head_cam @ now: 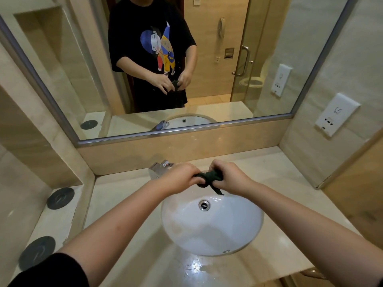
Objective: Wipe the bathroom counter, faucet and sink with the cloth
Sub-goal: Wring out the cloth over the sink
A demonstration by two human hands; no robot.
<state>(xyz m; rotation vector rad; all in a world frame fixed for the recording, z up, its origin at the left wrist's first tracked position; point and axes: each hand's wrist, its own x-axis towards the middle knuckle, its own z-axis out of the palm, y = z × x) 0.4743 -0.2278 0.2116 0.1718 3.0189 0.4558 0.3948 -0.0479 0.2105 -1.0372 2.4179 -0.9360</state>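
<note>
A dark green cloth (210,177) is bunched and twisted between both hands above the far rim of the white oval sink (228,230). My left hand (180,177) grips its left end and my right hand (228,177) grips its right end; a loose corner hangs down toward the basin. The chrome faucet (158,168) stands just behind my left hand, partly hidden by it. The beige stone counter (128,204) surrounds the sink, with a wet patch (194,266) at its front edge.
Two round black coasters (60,198) (37,253) lie on the lower left ledge. A large mirror (269,59) rises behind the backsplash. A white wall socket plate (336,113) sits on the right wall. The sink drain (204,205) is visible.
</note>
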